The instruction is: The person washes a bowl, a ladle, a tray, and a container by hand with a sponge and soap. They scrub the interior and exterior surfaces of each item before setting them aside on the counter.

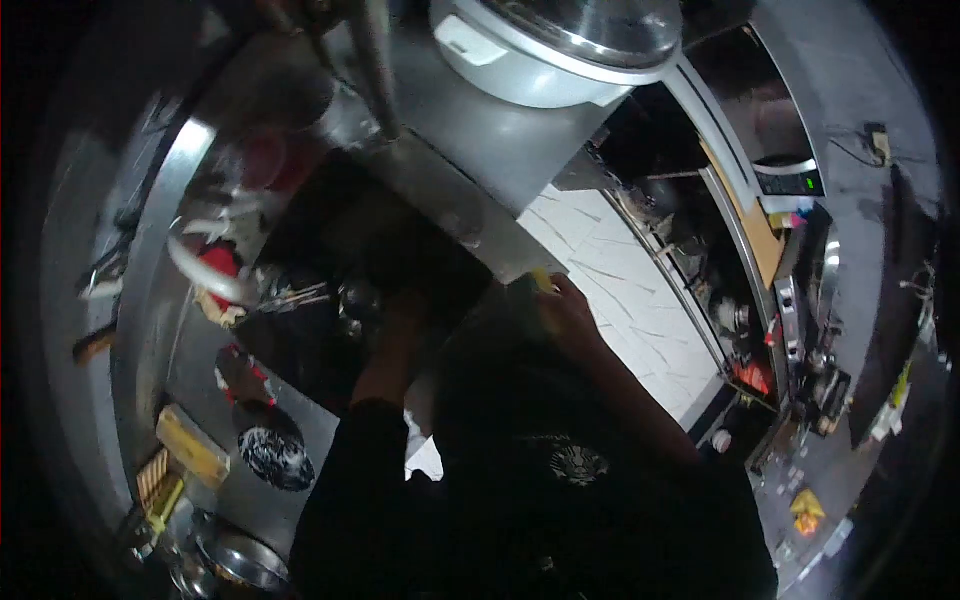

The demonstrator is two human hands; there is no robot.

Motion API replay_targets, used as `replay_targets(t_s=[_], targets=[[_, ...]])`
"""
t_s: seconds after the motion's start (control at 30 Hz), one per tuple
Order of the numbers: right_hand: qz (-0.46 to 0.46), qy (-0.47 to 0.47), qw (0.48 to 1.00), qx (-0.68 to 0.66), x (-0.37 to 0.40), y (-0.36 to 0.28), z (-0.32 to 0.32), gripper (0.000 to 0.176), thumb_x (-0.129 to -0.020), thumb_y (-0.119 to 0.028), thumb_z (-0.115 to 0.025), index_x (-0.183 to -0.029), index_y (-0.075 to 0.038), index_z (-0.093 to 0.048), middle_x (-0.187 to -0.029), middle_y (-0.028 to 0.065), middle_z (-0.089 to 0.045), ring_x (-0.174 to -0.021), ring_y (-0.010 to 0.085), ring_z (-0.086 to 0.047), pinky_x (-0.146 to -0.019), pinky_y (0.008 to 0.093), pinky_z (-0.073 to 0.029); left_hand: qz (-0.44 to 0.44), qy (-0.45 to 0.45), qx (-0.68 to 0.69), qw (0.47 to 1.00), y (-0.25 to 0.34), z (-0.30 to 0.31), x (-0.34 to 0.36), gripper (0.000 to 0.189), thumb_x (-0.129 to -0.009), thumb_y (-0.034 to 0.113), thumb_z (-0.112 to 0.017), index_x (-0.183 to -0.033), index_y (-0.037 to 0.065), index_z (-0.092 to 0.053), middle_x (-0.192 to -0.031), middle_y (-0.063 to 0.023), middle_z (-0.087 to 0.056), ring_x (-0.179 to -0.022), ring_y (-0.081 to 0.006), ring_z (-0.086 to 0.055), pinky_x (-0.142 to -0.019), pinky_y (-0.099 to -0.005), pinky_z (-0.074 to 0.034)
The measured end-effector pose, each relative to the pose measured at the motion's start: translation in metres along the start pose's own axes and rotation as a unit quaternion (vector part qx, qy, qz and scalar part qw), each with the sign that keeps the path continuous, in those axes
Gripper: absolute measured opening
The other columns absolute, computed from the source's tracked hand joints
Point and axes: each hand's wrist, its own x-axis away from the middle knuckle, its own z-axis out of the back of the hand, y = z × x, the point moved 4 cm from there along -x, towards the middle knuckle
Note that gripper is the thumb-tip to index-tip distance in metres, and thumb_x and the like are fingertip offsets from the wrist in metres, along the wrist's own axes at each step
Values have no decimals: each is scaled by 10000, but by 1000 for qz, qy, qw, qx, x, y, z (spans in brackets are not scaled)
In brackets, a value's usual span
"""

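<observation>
Dark shadow covers most of my left hand [405, 308], which reaches down into a dark basin [350, 225]. Its fingers are hidden. Beside it, on the left, lies a shiny metal object [358, 300], with thin metal utensils [295, 297] further left. My right hand [567, 312] is closed around a small yellow thing [543, 281], probably a sponge, at the basin's right metal edge [500, 235]. Whether the sponge touches the edge cannot be made out.
A large white pot [530, 75] with a metal lid stands at the top. A microwave [750, 105] is at upper right. Left of the basin are a white-handled item [210, 270], a black-and-white object [273, 455] and a yellow block [193, 447]. Metal bowls [240, 555] sit at lower left.
</observation>
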Motion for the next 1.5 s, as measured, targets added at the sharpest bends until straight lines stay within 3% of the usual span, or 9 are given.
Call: replay_targets(t_s=[0.1, 0.4, 0.57, 0.7, 0.8, 0.97, 1.07, 1.27, 1.5], targets=[[-45, 19, 966, -252, 23, -11, 33, 388, -885, -332, -586, -1149, -57, -514, -977, 93, -613, -856, 223, -637, -641, 290, -525, -38, -23, -46, 998, -12, -36, -23, 272, -902, 201, -493, -1087, 65, -640, -1091, -182, -639, -1083, -320, -595, -930, -428, -459], [-86, -36, 947, -308, 54, 11, 42, 549, -983, -474, -425, -1341, -57, -415, -1205, 123, -562, -1024, 211, -601, -863, 353, -502, -139, 24, -228, 963, -44, -103, -15, 317, -935, 137, -446, -1201, 46, -594, -1184, -223, -600, -1133, -345, -575, -987, -436, -435], [0, -123, 984, -129, 23, -9, 8, 558, -969, -392, -471, -1416, -73, -371, -1252, 107, -539, -1122, 211, -552, -939, 338, -462, 0, 197, 208, 958, 3, 24, 20, 347, -988, 228, -432, -1204, -3, -575, -1110, -208, -615, -1045, -318, -593, -942, -400, -447], [-36, -190, 969, -155, -9, -12, -35, 548, -933, -313, -550, -1415, -100, -402, -1248, 94, -541, -1143, 204, -533, -949, 328, -452, 87, 354, 412, 835, 5, 60, 69, 384, -1012, 321, -437, -1006, -15, -622, -873, -154, -613, -785, -162, -543, -727, -340, -443], [207, -186, 952, 125, -33, -23, -82, 521, -881, -251, -630, -1355, -114, -463, -1211, 127, -556, -1086, 255, -558, -919, 369, -465, 216, 386, 406, 800, 29, 118, 126, 444, -1014, 347, -445, -780, -7, -577, -639, -101, -519, -639, -110, -411, -553, -366, -348], [453, -110, 803, 373, 13, -133, -160, 427, -834, -260, -692, -1217, -121, -563, -1173, 207, -536, -1036, 372, -546, -851, 441, -480, 265, 482, 372, 748, 52, 167, 199, 468, -993, 391, -478, -864, -19, -663, -710, -72, -619, -675, -174, -581, -621, -340, -455], [504, -165, 783, 326, 12, -139, -184, 385, -810, -310, -716, -1101, -78, -616, -1095, 212, -569, -993, 389, -556, -817, 445, -483, 319, 472, 431, 700, 55, 196, 254, 460, -996, 381, -476, -891, -21, -673, -740, -58, -641, -664, -141, -580, -607, -315, -459], [539, -80, 796, 265, 19, -145, -202, 266, -767, -287, -747, -896, -69, -667, -821, 138, -643, -751, 353, -612, -737, 413, -510, 135, 660, 537, 508, 66, 243, 311, 533, -987, 298, -550, -511, 115, -396, -518, 76, -386, -485, -50, -288, -451, -282, -220], [623, -225, 725, 189, 103, -199, -264, 264, -658, -255, -775, -842, -107, -658, -718, 86, -609, -632, 304, -625, -566, 403, -506, 134, 724, 321, 596, 67, 265, 327, 538, -977, 216, -584, -508, 73, -363, -517, 68, -328, -511, -45, -264, -443, -305, -194]])
